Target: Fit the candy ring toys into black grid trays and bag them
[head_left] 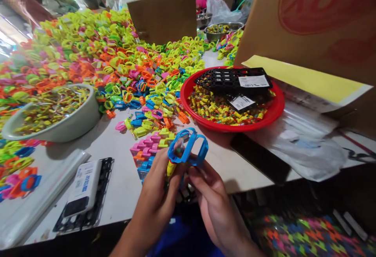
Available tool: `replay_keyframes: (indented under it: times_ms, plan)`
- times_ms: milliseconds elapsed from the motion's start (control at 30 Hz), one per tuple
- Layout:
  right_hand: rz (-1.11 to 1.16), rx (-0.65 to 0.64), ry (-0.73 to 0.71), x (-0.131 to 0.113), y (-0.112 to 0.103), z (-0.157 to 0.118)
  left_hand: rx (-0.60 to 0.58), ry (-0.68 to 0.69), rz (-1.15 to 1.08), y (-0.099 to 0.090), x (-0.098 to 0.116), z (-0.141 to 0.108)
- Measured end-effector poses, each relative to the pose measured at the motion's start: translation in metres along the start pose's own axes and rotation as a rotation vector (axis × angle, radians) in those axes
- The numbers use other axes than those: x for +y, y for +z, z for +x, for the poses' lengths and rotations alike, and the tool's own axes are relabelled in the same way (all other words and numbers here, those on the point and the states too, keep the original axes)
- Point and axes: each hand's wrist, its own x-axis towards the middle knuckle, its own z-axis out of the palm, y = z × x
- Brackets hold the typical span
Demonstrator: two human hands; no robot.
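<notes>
Red plastic tray (185,96) holds small yellow-wrapped items (226,110) under black plastic grids (232,80). White plastic basin (79,125) at left, similar load. White power bank (84,182) on black grid (105,171). Black phone (260,157) just beside tray. Steel bowl (223,29) beyond, near brown cardboard panel (161,16).

Left hand (154,198) and right hand (213,206) — close together, fingers (201,174) curled inward.

This white work table (117,178) is totally buried in heaps of neon plastic clips (117,65), plus a white basin (55,125), a red plastic plate (252,125), a black phone (260,157) and a clear plastic bag (305,151).
</notes>
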Motion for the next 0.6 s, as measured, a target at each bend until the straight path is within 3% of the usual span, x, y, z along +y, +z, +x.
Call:
replay_keyframes:
  times_ms: [167,300,400,600]
  plan:
    - [-0.014,0.097,-0.046,-0.005,-0.004,0.006,0.024,-0.100,-0.074,-0.007,-0.003,0.007]
    - [-0.136,0.116,-0.194,-0.003,-0.023,0.021,0.201,-0.270,-0.179,-0.023,-0.020,0.030]
    - [-0.373,0.097,-0.223,0.007,-0.047,0.035,0.276,-0.251,-0.210,-0.029,-0.038,0.048]
    - [-0.735,0.041,-0.148,0.027,-0.076,0.055,0.237,-0.231,-0.186,-0.014,-0.055,0.056]
